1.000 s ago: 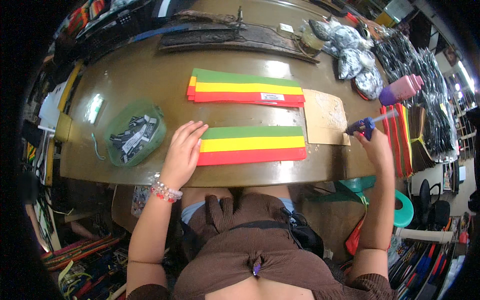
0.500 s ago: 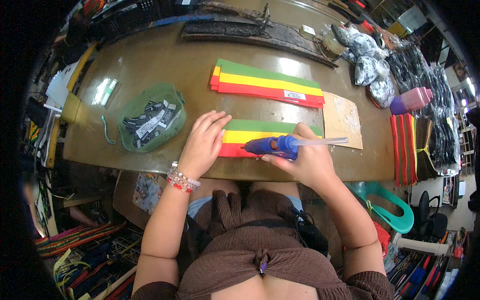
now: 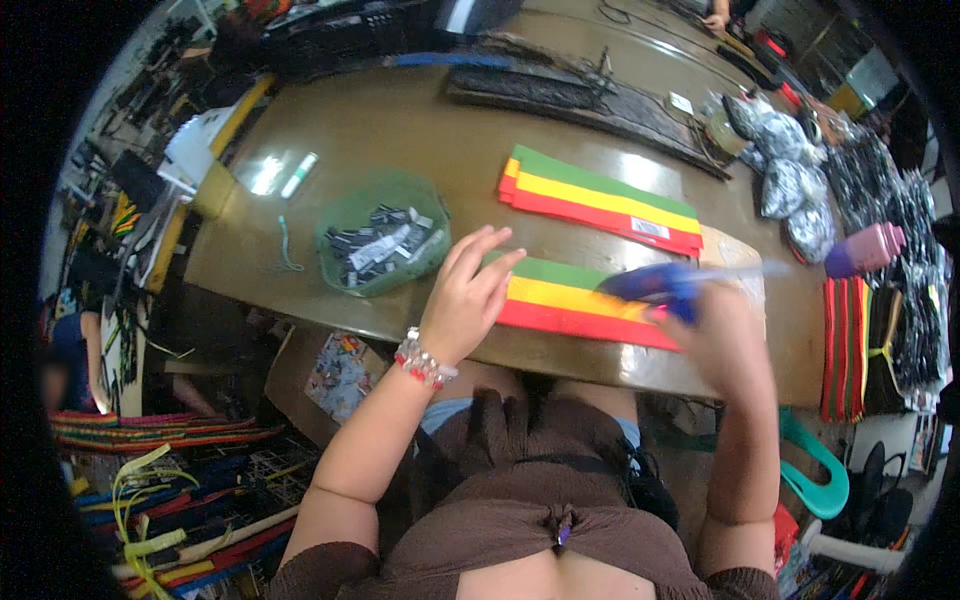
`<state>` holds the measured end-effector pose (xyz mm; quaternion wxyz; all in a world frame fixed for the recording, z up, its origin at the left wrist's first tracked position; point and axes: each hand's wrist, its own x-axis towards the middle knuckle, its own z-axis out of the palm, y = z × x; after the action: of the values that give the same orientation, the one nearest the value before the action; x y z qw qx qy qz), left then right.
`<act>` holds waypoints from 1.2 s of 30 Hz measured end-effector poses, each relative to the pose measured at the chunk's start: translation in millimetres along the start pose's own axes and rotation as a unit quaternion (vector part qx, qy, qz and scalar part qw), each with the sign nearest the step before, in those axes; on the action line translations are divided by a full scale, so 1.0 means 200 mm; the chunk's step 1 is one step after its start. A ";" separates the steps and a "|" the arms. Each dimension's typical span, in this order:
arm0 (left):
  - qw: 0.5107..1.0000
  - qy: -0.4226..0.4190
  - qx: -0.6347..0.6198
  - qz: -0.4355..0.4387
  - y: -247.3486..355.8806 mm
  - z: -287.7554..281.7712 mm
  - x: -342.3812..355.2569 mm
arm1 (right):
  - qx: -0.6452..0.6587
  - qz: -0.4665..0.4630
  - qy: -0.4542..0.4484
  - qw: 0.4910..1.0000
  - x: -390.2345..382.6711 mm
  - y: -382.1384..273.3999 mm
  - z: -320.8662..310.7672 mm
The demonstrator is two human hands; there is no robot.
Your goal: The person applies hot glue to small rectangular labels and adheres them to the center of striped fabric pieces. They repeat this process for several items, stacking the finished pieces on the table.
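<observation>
A green, yellow and red striped strip (image 3: 572, 295) lies flat near the front edge of the table. My left hand (image 3: 465, 300) is at its left end, fingers stretched and slightly apart, holding nothing. In my right hand (image 3: 730, 335), blurred by motion, is a blue glue gun (image 3: 645, 284) with a clear glue stick out of its back. The gun is over the right part of the strip. Behind lies a stack of similar strips (image 3: 600, 200), the top one bearing a white label. Left of my left hand stands a green plastic tub (image 3: 330, 262) holding many small black and white labels (image 3: 385, 243).
A cardboard piece (image 3: 745, 262) lies partly behind my right hand. Farther right are a pink and purple bottle (image 3: 865, 250), plastic-wrapped bundles (image 3: 790, 190) and striped straps (image 3: 845, 345). A long dark bar (image 3: 590, 105) crosses the back. Another person's hand (image 3: 717, 22) shows at the far edge.
My right hand has lifted the glue gun from the strip's red band near my left hand and moved it right. The whole view has shifted, and my left hand stays by the strip's left end.
</observation>
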<state>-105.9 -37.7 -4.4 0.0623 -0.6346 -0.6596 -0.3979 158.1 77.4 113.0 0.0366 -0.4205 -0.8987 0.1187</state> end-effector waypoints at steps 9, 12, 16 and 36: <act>0.941 -0.183 0.164 -0.233 -0.47 -0.56 0.05 | 0.248 0.295 0.366 0.847 -0.33 1.08 0.47; 0.942 -0.178 0.128 -0.255 -0.47 -0.56 0.07 | 0.187 0.247 0.296 0.904 -0.43 1.12 0.49; 0.976 -0.067 0.065 -0.199 -0.29 -0.61 0.13 | 0.083 0.347 0.415 0.837 -0.55 0.94 0.49; 0.916 -0.144 -0.286 -0.241 0.19 -0.02 0.04 | 0.519 0.085 0.027 0.850 0.08 -0.16 0.49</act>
<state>-76.4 -38.1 20.0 -0.3160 -0.4973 -0.6524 -0.4767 107.0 51.6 25.2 0.2641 -0.4176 -0.6657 0.5592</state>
